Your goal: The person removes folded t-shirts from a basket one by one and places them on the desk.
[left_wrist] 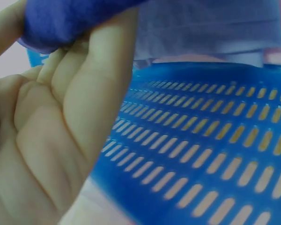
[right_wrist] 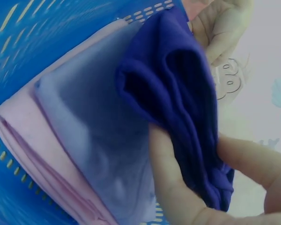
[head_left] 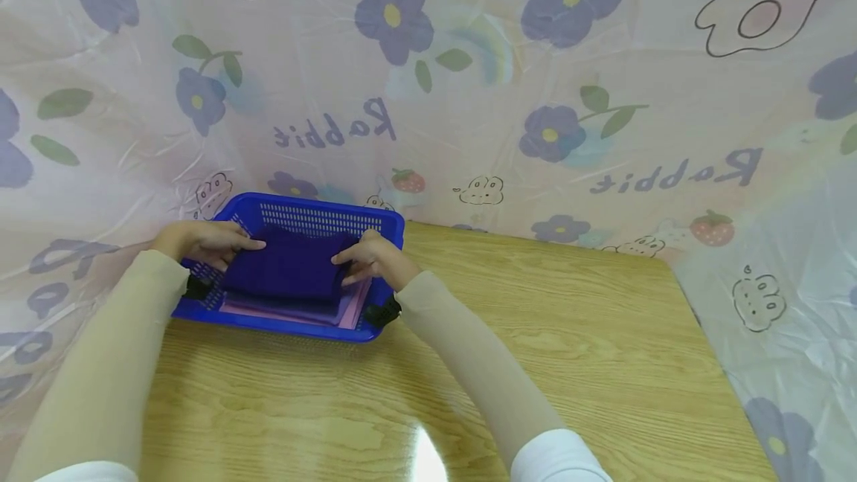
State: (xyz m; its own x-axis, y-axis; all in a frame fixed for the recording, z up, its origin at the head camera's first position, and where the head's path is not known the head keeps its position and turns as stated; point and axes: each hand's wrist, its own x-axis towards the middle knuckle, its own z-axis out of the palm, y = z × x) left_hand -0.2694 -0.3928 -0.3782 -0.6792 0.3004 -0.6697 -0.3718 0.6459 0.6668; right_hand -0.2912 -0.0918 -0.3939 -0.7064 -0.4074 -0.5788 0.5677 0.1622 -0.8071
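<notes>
A dark blue folded cloth (head_left: 288, 266) is held between both hands over a blue plastic basket (head_left: 268, 325). My left hand (head_left: 213, 242) grips its left edge, and my right hand (head_left: 376, 257) pinches the right edge. In the right wrist view the dark cloth (right_wrist: 164, 70) shows several folded layers between thumb and fingers, tilted up from the stack. Beneath it in the basket lie a folded lavender cloth (right_wrist: 93, 103) and, lowest, a folded pink cloth (right_wrist: 23, 126). The left wrist view catches a bunched end of the dark cloth (left_wrist: 65, 23) at the left fingers.
The slotted basket wall (left_wrist: 201, 122) rises around the cloths. It stands at the left back of a wooden table (head_left: 535, 348), close to a patterned curtain (head_left: 462, 147) with flowers and rabbits. Dark wrist-worn devices (head_left: 383, 312) sit close to the basket rim.
</notes>
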